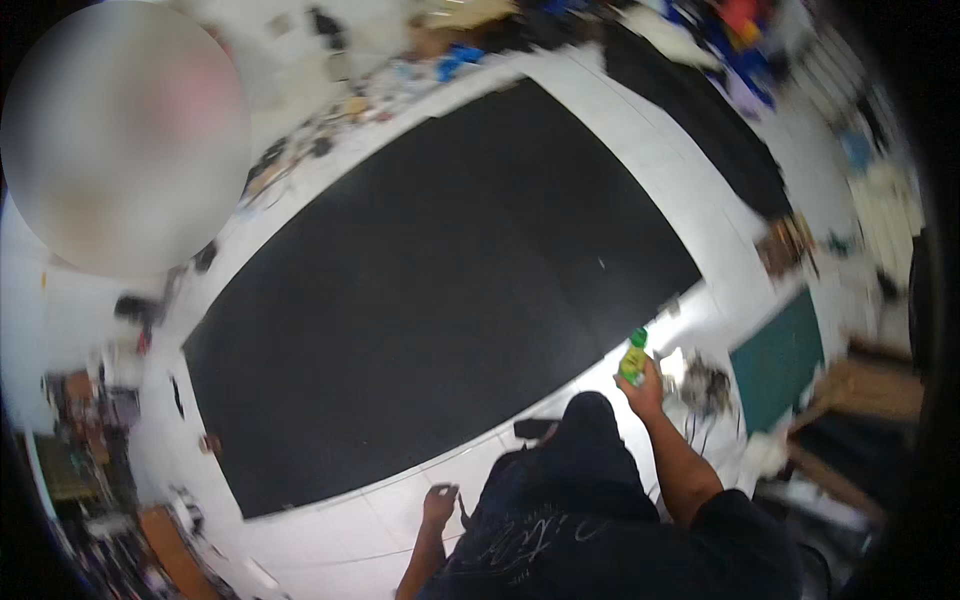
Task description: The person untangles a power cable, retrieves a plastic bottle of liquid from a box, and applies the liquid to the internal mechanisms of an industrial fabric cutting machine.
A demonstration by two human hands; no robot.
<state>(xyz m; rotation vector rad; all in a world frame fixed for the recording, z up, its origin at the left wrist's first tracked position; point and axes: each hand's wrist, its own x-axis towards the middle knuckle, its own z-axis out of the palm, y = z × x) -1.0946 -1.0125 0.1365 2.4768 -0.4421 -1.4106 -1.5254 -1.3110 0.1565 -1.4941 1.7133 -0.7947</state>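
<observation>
The right hand (643,388) had its fingers round a bottle (633,366) by the sheet (420,300). This holding step seemed to need a firm grip next. The left hand's (438,502) fingers, I couldn't tell.

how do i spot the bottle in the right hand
Find the big black sheet in the middle. Off its lower right edge, the right hand grips the small bottle. Its bright yellow-green stands out from the dark teal panel farther right.

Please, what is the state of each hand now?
Left hand: fingers curled; cannot tell whether holding anything.
Right hand: closed, holding a green bottle.
</observation>
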